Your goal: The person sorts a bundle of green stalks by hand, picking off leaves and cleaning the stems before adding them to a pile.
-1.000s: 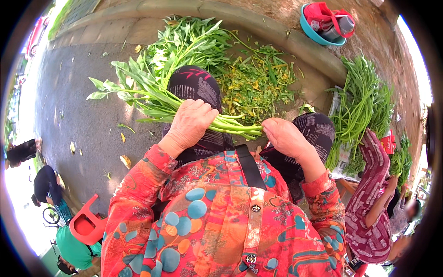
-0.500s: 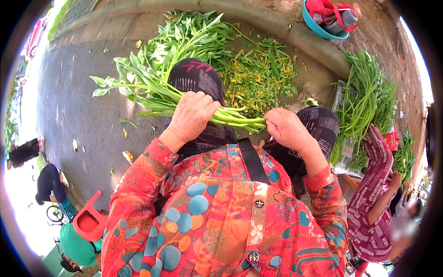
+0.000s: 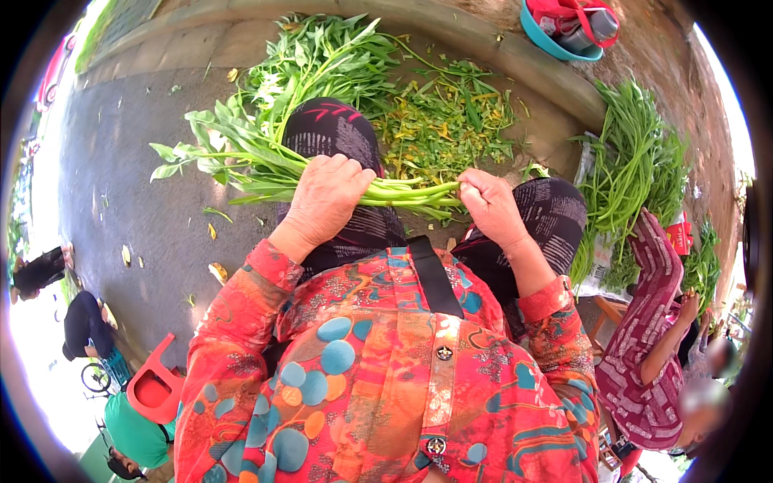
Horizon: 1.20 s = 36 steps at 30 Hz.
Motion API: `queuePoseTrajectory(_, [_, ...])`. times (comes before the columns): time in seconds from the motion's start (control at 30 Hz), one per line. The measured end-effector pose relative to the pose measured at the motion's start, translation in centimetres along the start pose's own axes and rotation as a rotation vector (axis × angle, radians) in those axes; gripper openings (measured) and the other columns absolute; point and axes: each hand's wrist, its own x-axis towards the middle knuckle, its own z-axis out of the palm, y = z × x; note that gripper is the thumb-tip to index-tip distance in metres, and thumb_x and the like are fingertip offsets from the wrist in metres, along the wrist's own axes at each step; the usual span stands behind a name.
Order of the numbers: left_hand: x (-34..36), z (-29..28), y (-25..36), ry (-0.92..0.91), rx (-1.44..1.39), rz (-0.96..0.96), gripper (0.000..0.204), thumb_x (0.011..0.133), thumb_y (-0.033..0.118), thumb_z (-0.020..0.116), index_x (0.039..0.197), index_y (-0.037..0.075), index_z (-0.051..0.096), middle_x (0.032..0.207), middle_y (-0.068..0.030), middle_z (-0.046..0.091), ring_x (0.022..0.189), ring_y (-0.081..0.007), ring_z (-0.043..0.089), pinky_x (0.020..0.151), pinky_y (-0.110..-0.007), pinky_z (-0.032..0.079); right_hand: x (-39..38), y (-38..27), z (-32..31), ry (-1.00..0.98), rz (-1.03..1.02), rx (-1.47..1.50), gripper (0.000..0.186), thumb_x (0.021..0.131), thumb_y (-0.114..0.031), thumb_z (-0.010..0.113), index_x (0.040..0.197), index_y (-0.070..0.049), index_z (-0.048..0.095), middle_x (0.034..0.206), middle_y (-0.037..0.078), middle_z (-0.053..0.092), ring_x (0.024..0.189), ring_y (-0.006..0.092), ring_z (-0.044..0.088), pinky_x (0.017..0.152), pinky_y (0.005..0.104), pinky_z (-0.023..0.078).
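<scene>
Across my knees, my left hand [image 3: 328, 197] is closed round a bunch of long green stems [image 3: 396, 191], whose narrow leaves [image 3: 211, 161] spread out to the left. My right hand [image 3: 491, 208] pinches the stem ends at the bunch's right side, near my right knee. Beyond my left knee [image 3: 326, 127] lies a pile of leafy greens [image 3: 314, 56]. Beside it, trimmed green and yellow leaves [image 3: 443, 121] are scattered on the ground.
A blue basin [image 3: 555, 48] with a red bag stands past the curb [image 3: 475, 28]. At right, more greens [image 3: 620, 161] lie near a person in maroon [image 3: 636, 370] holding greens. At lower left are a red stool [image 3: 149, 386], a person in green [image 3: 133, 439] and others.
My right hand has moved up a little and its grip on the stem ends has turned slightly. My left hand still grips the bunch. The whole view has shifted slightly upward.
</scene>
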Motion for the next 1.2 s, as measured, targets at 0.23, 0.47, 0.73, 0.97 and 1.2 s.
queuePoseTrajectory(0.23, [0.1, 0.1, 0.2, 0.025, 0.05, 0.004, 0.017, 0.076, 0.013, 0.055, 0.092, 0.011, 0.06, 0.078, -0.0016, 0.051, 0.079, -0.0195, 0.053, 0.072, -0.033, 0.041, 0.4, -0.1, 0.5, -0.001, 0.283, 0.521, 0.014, 0.089, -0.014, 0.046, 0.083, -0.005, 0.055, 0.07, -0.001, 0.051, 0.06, 0.0082, 0.043, 0.057, 0.0244, 0.039])
queuePoseTrajectory(0.47, [0.1, 0.2, -0.1, 0.052, 0.015, -0.023, 0.02, 0.074, 0.009, 0.057, 0.094, 0.011, 0.061, 0.077, -0.0013, 0.053, 0.078, -0.0204, 0.054, 0.071, -0.034, 0.04, 1.0, 0.5, -5.7, 0.043, 0.103, 1.275, 0.017, 0.093, -0.017, 0.052, 0.087, -0.002, 0.055, 0.068, 0.0, 0.044, 0.066, 0.0118, 0.044, 0.065, 0.028, 0.039])
queuePoseTrajectory(0.73, [0.7, -1.5, -0.5, 0.07, -0.128, -0.182, 0.027, 0.072, 0.002, 0.063, 0.097, 0.011, 0.064, 0.081, -0.0047, 0.06, 0.079, -0.027, 0.057, 0.069, -0.036, 0.042, 1.4, 1.4, -8.5, 0.066, 0.028, 0.521, 0.032, 0.091, -0.011, 0.055, 0.118, 0.005, 0.057, 0.089, 0.008, 0.061, 0.08, 0.0129, 0.055, 0.073, 0.0296, 0.044])
queuePoseTrajectory(0.97, [1.3, -3.3, -1.5, 0.119, -0.172, -0.264, 0.024, 0.073, 0.002, 0.065, 0.095, 0.011, 0.065, 0.078, -0.0078, 0.06, 0.077, -0.0305, 0.057, 0.069, -0.039, 0.044, 3.0, 4.1, -6.9, 0.392, 0.321, 0.087, 0.021, 0.086, -0.02, 0.064, 0.088, 0.001, 0.065, 0.066, 0.002, 0.062, 0.057, 0.0087, 0.056, 0.056, 0.0249, 0.046])
queuePoseTrajectory(1.2, [1.4, -0.9, -1.6, 0.107, -0.15, -0.213, 0.024, 0.071, 0.003, 0.065, 0.093, 0.011, 0.065, 0.077, -0.0057, 0.059, 0.077, -0.0287, 0.057, 0.069, -0.039, 0.042, 3.2, 1.2, -4.8, 0.293, 0.208, 0.152, 0.017, 0.088, -0.015, 0.061, 0.083, 0.001, 0.062, 0.069, 0.001, 0.06, 0.061, 0.0077, 0.053, 0.06, 0.0238, 0.046])
